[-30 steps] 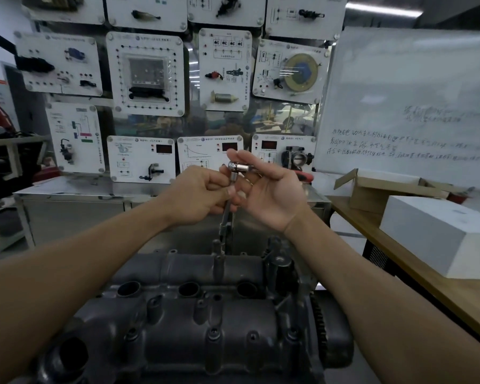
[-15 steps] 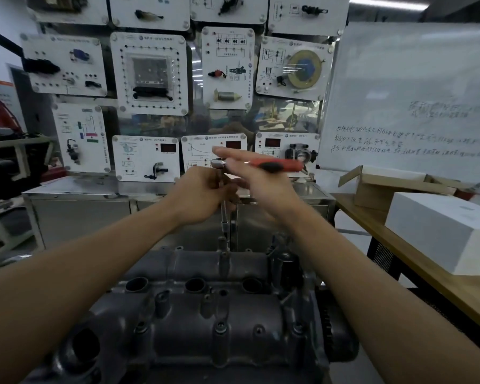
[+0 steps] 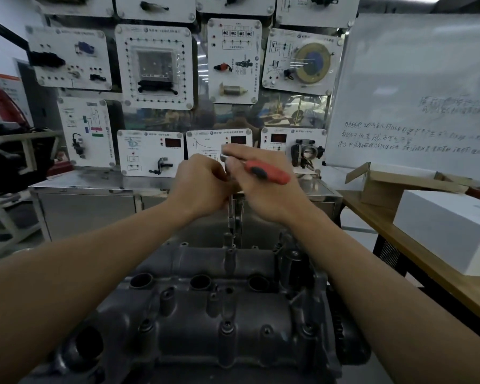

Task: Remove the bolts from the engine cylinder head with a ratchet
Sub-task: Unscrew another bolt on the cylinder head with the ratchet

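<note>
Presently, the red-handled ratchet (image 3: 263, 171) is held near its head by the blurred right hand (image 3: 263, 195), handle pointed to 4 o'clock. The extension bar (image 3: 230, 214) beneath is gripped by the curled left hand (image 3: 200, 184) and is seated at the 12 o'clock edge of the engine cylinder head (image 3: 205, 314).

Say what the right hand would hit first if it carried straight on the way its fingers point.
The right hand points up-left over the ratchet head. Going on, it probably passes above the left hand and meets a white panel behind; depth is unclear.
</note>
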Tool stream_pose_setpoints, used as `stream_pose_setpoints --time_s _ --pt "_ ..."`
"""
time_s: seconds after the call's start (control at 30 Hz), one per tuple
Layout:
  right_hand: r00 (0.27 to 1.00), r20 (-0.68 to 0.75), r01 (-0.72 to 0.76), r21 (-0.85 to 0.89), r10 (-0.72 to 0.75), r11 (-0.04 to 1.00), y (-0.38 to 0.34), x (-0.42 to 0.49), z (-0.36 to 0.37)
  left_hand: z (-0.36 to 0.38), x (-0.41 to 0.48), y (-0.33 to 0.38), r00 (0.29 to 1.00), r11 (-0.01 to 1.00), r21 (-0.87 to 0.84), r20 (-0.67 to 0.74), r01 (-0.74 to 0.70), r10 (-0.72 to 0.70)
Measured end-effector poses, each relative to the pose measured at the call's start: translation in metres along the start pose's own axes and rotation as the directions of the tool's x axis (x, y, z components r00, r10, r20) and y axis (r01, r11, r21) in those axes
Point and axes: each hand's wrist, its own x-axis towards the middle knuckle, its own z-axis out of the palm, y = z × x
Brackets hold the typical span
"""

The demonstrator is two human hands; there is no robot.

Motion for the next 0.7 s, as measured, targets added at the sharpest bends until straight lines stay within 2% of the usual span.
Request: stream_pose_setpoints --time_s 0.03,0.07,0.1,0.13,0.17,0.2,0.23,0.3,0.33,0.37,0.4,0.43,0.47,0.5,0.53,0.57,0.6,0.63,0.67,0.7 --pt "0.996 0.018 0.086 -0.101 -0.084 0.991 -0.003 -0.001 0.001 -0.001 -0.001 0.0 1.0 1.0 0.013 -0.004 -0.004 0.004" --pt "0.994 0.036 0.111 -0.109 -0.108 0.988 -0.003 -0.001 0.002 -0.002 -0.002 -0.001 1.0 1.0 0.028 0.0 -0.014 0.014" --pt "0.996 0.044 0.075 -0.033 -0.074 0.997 -0.002 -0.001 0.003 -0.003 -0.002 -0.002 1.0 0.999 0.034 0.013 -0.025 0.024" --pt "0.999 0.049 -0.022 0.112 0.016 0.994 -0.001 0.001 0.002 -0.004 -0.003 -0.002 0.999 1.0 0.005 0.041 -0.021 0.021" --pt "0.986 0.085 -0.165 0.31 0.146 0.936 0.003 0.004 0.0 -0.005 -0.003 -0.002 0.996 0.998 -0.07 0.089 0.001 0.005" --pt "0.95 0.163 -0.313 0.512 0.267 0.8 0.007 0.006 -0.003 -0.005 -0.002 -0.002 0.987 0.985 -0.166 0.158 0.043 -0.017" --pt "0.899 0.271 -0.432 0.672 0.343 0.602 0.012 0.007 -0.007 -0.005 -0.002 -0.002 0.971 0.962 -0.259 0.237 0.09 -0.027" --pt "0.828 0.432 -0.527 0.817 0.358 0.235 0.02 0.004 -0.015 -0.005 -0.001 -0.002 0.932 0.929 -0.345 0.363 0.135 -0.001" --pt "0.82 0.463 -0.526 0.842 0.338 0.122 0.023 0.002 -0.018 -0.005 0.0 -0.003 0.921 0.926 -0.352 0.389 0.134 0.015" --pt "0.819 0.472 -0.518 0.853 0.327 0.066 0.025 0.001 -0.019 -0.005 0.0 -0.002 0.922 0.93 -0.346 0.387 0.125 0.02" --pt "0.82 0.469 -0.513 0.856 0.329 0.057 0.025 0.001 -0.018 -0.005 0.0 -0.001 0.932 0.936 -0.332 0.363 0.118 0.011" --pt "0.822 0.458 -0.512 0.855 0.34 0.086 0.025 0.002 -0.016 -0.005 0.001 0.0 0.946 0.936 -0.33 0.323 0.124 -0.012" --pt "0.828 0.427 -0.509 0.845 0.364 0.166 0.023 0.003 -0.013 -0.005 0.001 0.001 0.961 0.935 -0.327 0.272 0.134 -0.043" --pt "0.841 0.368 -0.499 0.81 0.396 0.307 0.019 0.004 -0.011 -0.004 0.002 0.002 0.974 0.94 -0.314 0.217 0.13 -0.062" --pt "0.871 0.269 -0.466 0.718 0.41 0.518 0.014 0.004 -0.009 -0.002 0.002 0.002 0.987 0.962 -0.257 0.149 0.095 -0.058" --pt "0.923 0.147 -0.376 0.541 0.356 0.752 0.008 0.003 -0.007 -0.001 0.002 0.001 0.997 0.99 -0.138 0.075 0.039 -0.028" --pt "0.977 0.038 -0.214 0.266 0.212 0.94 0.002 0.002 -0.006 0.0 0.002 0.0 1.0 0.999 0.027 0.009 -0.023 0.023" --pt "1.0 0.005 -0.009 -0.048 0.009 0.999 -0.003 0.001 -0.005 0.001 0.001 0.001 0.997 0.981 0.178 -0.023 -0.072 0.078" --pt "0.987 0.057 0.16 -0.319 -0.15 0.934 -0.008 0.001 -0.003 0.001 -0.001 0.002 0.994 0.966 0.239 -0.031 -0.098 0.108" --pt "0.964 0.118 0.264 -0.481 -0.237 0.836 -0.013 0.001 -0.003 0.002 -0.003 0.004 0.992 0.963 0.242 -0.007 -0.121 0.126"
